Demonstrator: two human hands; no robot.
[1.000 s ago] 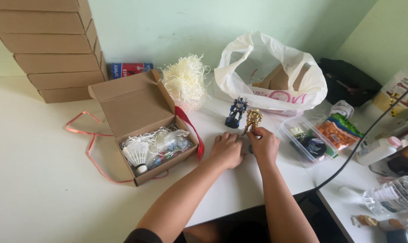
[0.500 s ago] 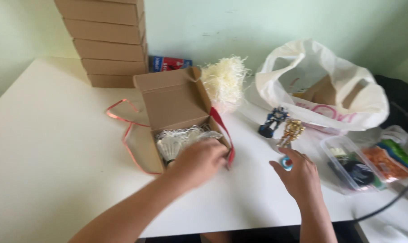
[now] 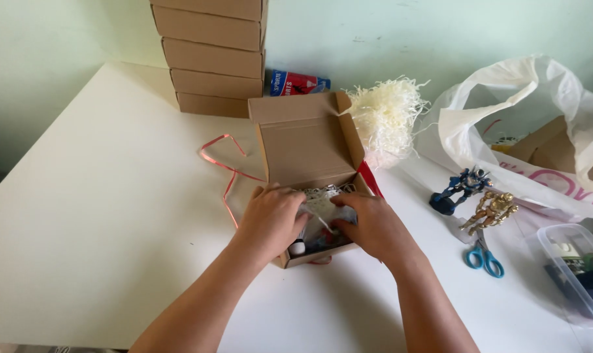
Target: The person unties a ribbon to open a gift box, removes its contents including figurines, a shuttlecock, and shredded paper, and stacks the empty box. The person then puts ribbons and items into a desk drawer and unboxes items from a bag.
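An open brown cardboard box [image 3: 306, 140] stands on the white table [image 3: 100, 196], its lid tipped back. Both hands are inside it. My left hand [image 3: 270, 219] rests over the box's left half, on top of white shredded paper [image 3: 322, 196] and small items. My right hand [image 3: 368, 225] presses on a clear wrapped packet in the box's right half, fingers curled onto it. A small white ball-like item [image 3: 297, 248] shows between the hands. What lies under the palms is hidden.
A red ribbon [image 3: 228, 167] runs under the box. A stack of closed brown boxes [image 3: 211, 55] stands at the back. Cream paper shreds [image 3: 384, 114], a white plastic bag [image 3: 525, 124], blue and gold figurines [image 3: 479, 196], blue scissors [image 3: 484, 256] and a clear tub [image 3: 574, 268] lie to the right.
The view swung left and closer to the box. My right hand left the scissors by the figurines and joined my left hand inside the box.
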